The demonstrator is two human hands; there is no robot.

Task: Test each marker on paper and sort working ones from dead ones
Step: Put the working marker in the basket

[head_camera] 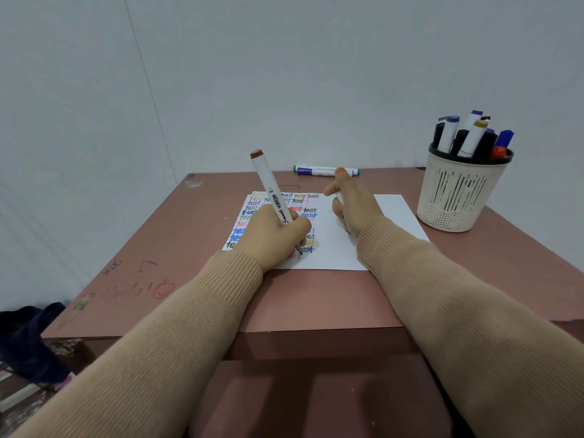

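The marker [268, 188] is gripped in the left hand [271, 235], its tip set on the paper [388, 216] at the 6 o'clock end of the written rows. A short, light stroke should be drawn there on bare white. The right hand [354, 207], at 1 o'clock of it, is curled round a small white piece [338, 197], seemingly the cap.

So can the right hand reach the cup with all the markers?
Probably yes. The cup stands just right of the right hand, with only paper and table between. But its fingers already hold a cap, so grabbing might be awkward.
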